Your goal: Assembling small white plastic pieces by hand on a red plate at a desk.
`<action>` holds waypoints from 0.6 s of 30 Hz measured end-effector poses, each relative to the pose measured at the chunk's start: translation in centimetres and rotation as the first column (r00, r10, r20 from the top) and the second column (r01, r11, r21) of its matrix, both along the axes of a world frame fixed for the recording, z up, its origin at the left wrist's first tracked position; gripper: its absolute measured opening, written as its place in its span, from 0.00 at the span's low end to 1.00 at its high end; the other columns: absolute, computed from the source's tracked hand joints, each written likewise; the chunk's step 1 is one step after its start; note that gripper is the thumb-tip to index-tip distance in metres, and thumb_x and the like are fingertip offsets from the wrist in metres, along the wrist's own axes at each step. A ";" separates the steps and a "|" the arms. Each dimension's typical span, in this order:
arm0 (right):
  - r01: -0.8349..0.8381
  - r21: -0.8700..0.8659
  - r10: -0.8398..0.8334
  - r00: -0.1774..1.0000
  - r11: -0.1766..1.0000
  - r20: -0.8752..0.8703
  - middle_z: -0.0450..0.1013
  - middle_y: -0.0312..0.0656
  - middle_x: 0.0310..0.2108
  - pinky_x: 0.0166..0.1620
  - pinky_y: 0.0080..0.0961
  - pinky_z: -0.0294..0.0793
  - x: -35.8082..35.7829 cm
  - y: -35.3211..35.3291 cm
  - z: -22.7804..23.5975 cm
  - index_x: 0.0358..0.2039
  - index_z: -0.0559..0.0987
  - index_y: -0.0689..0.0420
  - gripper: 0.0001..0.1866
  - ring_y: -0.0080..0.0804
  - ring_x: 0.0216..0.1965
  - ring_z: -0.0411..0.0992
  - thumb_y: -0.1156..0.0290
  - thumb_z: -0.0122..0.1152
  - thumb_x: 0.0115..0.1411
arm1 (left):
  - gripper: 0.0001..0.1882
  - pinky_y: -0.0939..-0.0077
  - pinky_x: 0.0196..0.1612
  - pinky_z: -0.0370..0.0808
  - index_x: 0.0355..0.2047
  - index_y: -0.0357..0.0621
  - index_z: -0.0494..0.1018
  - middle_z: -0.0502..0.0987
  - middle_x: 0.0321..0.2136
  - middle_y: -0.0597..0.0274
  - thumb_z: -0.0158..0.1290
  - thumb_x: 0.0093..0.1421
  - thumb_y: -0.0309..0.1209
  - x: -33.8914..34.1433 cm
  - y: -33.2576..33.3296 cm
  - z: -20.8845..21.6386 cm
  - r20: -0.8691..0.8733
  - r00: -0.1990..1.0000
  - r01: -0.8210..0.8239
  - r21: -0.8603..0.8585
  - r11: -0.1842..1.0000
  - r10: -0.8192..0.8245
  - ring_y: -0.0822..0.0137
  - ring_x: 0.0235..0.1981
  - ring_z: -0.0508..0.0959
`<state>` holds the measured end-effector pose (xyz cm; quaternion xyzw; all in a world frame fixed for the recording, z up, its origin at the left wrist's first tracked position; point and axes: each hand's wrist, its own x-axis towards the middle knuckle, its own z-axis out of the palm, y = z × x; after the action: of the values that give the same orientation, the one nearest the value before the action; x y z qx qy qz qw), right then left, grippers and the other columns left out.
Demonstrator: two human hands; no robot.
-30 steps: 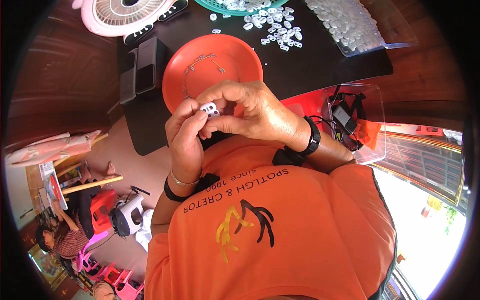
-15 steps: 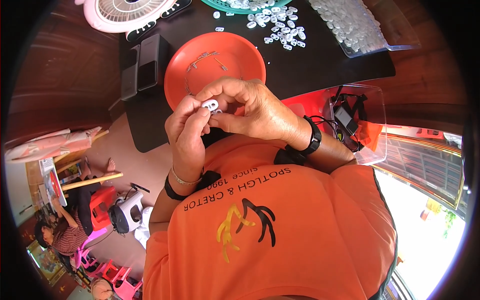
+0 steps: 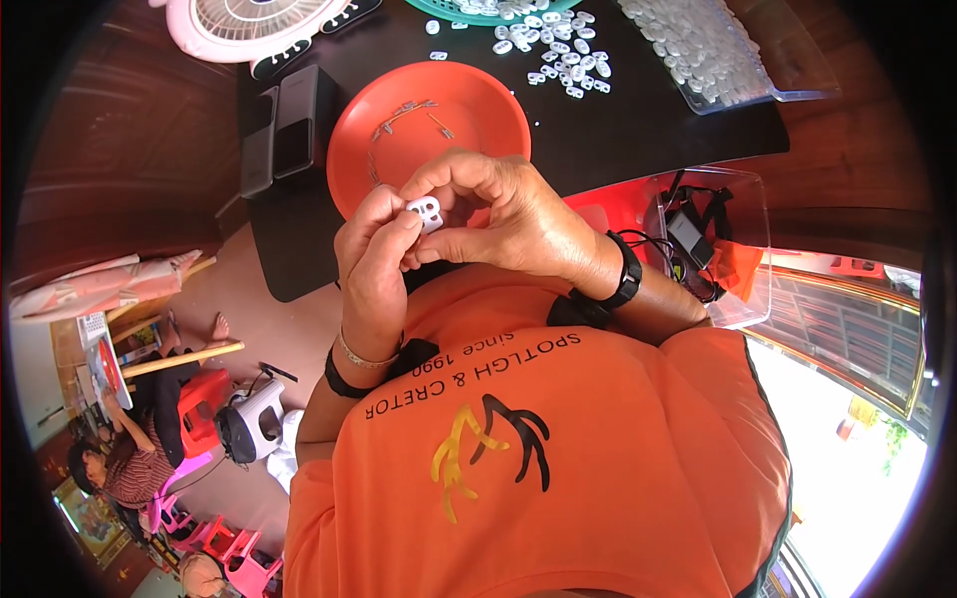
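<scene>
Fingers of the left hand (image 3: 374, 264) and right hand (image 3: 508, 214) pinch a white plastic clip (image 3: 426, 211), with the orange bowl (image 3: 488, 110) at twelve o'clock. Hands stay raised, as a second ago.

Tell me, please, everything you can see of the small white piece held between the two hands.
The small white piece looks like moulded plastic, glossy, with a rounded outline and two small holes through its face. It is pinched between the fingertips of the left hand and the right hand, held up close to the chest, in front of the orange bowl on the black table top. Fingers cover its lower part, so its full shape cannot be told. It resembles the loose white pieces heaped farther back.
</scene>
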<state>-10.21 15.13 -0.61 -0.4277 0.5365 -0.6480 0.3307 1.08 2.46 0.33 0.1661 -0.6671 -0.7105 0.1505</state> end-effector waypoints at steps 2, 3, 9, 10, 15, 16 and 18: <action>0.071 -0.027 -0.074 0.986 0.997 -0.149 0.77 0.35 0.29 0.37 0.17 0.76 0.1 -0.1 0.0 0.42 0.74 0.58 0.16 0.20 0.34 0.76 0.80 0.66 0.53 | 0.08 0.86 0.23 0.57 0.26 0.38 0.68 0.66 0.20 0.69 0.45 0.58 0.29 -0.1 0.2 0.1 0.011 1.000 -0.005 -0.007 1.000 0.005 0.80 0.19 0.60; 0.072 -0.027 -0.075 0.986 0.997 -0.148 0.77 0.35 0.29 0.37 0.17 0.76 0.1 0.0 0.0 0.42 0.74 0.58 0.16 0.20 0.34 0.76 0.80 0.66 0.53 | 0.08 0.86 0.23 0.57 0.26 0.38 0.68 0.66 0.20 0.69 0.45 0.59 0.29 -0.1 0.3 0.2 0.020 1.000 -0.010 -0.014 1.000 0.010 0.80 0.19 0.61; 0.121 -0.014 -0.121 0.966 0.993 -0.230 0.77 0.34 0.27 0.35 0.16 0.76 0.1 -0.2 -0.2 0.40 0.74 0.58 0.13 0.19 0.32 0.76 0.79 0.64 0.54 | 0.08 0.85 0.23 0.58 0.25 0.39 0.68 0.66 0.20 0.68 0.45 0.58 0.29 -0.1 0.0 -0.6 -0.008 1.000 -0.021 -0.052 0.998 0.020 0.80 0.19 0.63; 0.116 -0.026 -0.119 0.971 0.993 -0.207 0.77 0.33 0.27 0.34 0.16 0.75 0.1 -0.3 -0.3 0.41 0.74 0.58 0.13 0.19 0.32 0.76 0.79 0.64 0.54 | 0.08 0.85 0.23 0.58 0.25 0.39 0.68 0.66 0.20 0.68 0.45 0.58 0.29 -0.1 0.0 -0.7 -0.007 1.000 -0.020 -0.051 0.998 0.019 0.80 0.19 0.63; 0.089 0.019 -0.086 0.988 0.996 -0.126 0.77 0.33 0.28 0.35 0.17 0.75 0.4 -0.2 -0.1 0.43 0.73 0.58 0.14 0.18 0.33 0.76 0.80 0.63 0.55 | 0.08 0.85 0.24 0.59 0.25 0.38 0.68 0.67 0.20 0.68 0.45 0.58 0.30 0.0 0.0 -0.6 0.000 0.999 -0.054 -0.053 0.997 0.054 0.79 0.19 0.64; 0.080 0.009 -0.079 0.993 0.997 -0.092 0.77 0.34 0.29 0.36 0.17 0.75 0.4 -0.2 0.0 0.43 0.72 0.58 0.15 0.18 0.34 0.76 0.80 0.62 0.55 | 0.08 0.85 0.24 0.59 0.25 0.38 0.68 0.67 0.20 0.68 0.45 0.58 0.30 0.0 0.0 -0.6 0.000 0.998 -0.056 -0.054 0.997 0.056 0.79 0.19 0.64; 0.070 -0.002 -0.070 0.996 0.998 -0.057 0.77 0.34 0.30 0.37 0.17 0.76 0.5 -0.2 -0.1 0.44 0.72 0.59 0.15 0.19 0.34 0.76 0.81 0.62 0.56 | 0.09 0.85 0.23 0.59 0.25 0.38 0.68 0.66 0.20 0.68 0.45 0.57 0.30 0.0 0.1 -0.6 0.023 0.998 -0.051 -0.046 0.998 0.052 0.79 0.19 0.64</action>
<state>-9.72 14.93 -0.75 -0.4268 0.5605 -0.6467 0.2923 1.10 2.52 -0.28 0.1884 -0.6802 -0.6890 0.1644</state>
